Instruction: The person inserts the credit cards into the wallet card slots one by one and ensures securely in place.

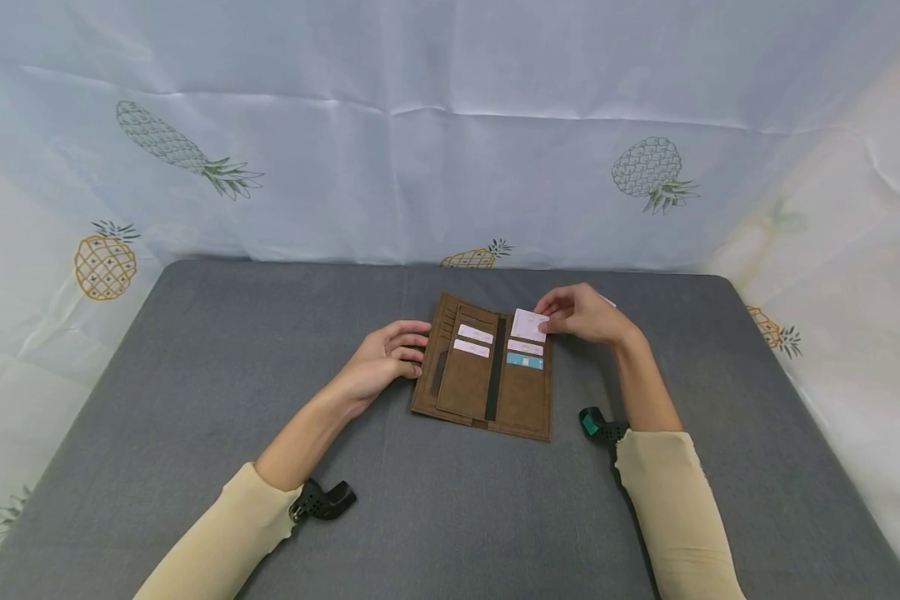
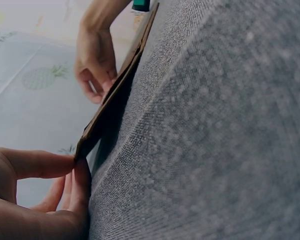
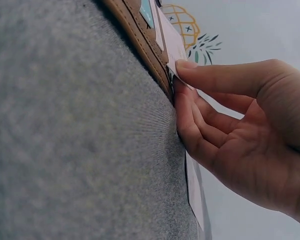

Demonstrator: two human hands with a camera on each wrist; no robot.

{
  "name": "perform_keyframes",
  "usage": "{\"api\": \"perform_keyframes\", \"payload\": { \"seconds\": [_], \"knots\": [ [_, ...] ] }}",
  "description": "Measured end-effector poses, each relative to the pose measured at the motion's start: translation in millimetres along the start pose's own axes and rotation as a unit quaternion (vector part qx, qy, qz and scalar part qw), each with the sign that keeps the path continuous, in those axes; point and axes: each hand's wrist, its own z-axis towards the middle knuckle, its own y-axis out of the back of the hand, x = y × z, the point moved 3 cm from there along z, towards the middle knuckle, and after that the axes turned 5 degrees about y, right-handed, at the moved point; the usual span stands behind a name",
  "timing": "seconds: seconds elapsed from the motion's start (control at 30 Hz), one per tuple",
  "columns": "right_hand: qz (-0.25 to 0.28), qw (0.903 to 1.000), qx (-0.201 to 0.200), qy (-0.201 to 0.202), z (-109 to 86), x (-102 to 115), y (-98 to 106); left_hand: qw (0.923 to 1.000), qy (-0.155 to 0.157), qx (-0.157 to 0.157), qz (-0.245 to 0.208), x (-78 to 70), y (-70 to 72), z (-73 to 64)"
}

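A brown bifold wallet [image 1: 525,408] lies spread open on the grey table. At its left edge my left hand [image 1: 375,364] pinches the cover between thumb and fingers; in the left wrist view that edge [image 2: 85,137] stands raised off the cloth. My right hand [image 1: 587,313] pinches a pale card [image 1: 525,324] that sticks up from the top of the wallet's right panel. Below it, a pale card [image 1: 526,347] and a blue card [image 1: 524,362] show in slots. Two pale cards, an upper one [image 1: 476,334] and a lower one [image 1: 471,348], sit in the left panel.
Behind my right hand lies another white card [image 3: 193,192] on the grey table [image 1: 270,333]. A pineapple-print curtain [image 1: 420,183] hangs at the table's back edge and sides. Black wrist-camera mounts, left [image 1: 328,501] and right [image 1: 603,429], jut from both sleeves.
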Motion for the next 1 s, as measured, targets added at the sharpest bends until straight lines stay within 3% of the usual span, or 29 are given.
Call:
{"api": "perform_keyframes", "payload": {
  "seconds": [0.53, 0.77, 1.0],
  "knots": [
    [0.000, 0.9999, 0.000, 0.012, 1.5, -2.5, -0.2, 1.0000, 0.005, -0.004, 0.002, 0.3, -0.3, 1.8],
    [-0.007, 0.9991, 0.034, 0.024, 0.9, 0.4, -3.5, 1.0000, 0.003, -0.003, 0.001, 0.8, -0.8, 2.7],
    [-0.001, 0.9990, 0.041, 0.015, -0.3, 1.1, -4.7, 1.0000, 0.006, -0.005, 0.000, -0.5, -0.4, 1.0]
  ]
}}
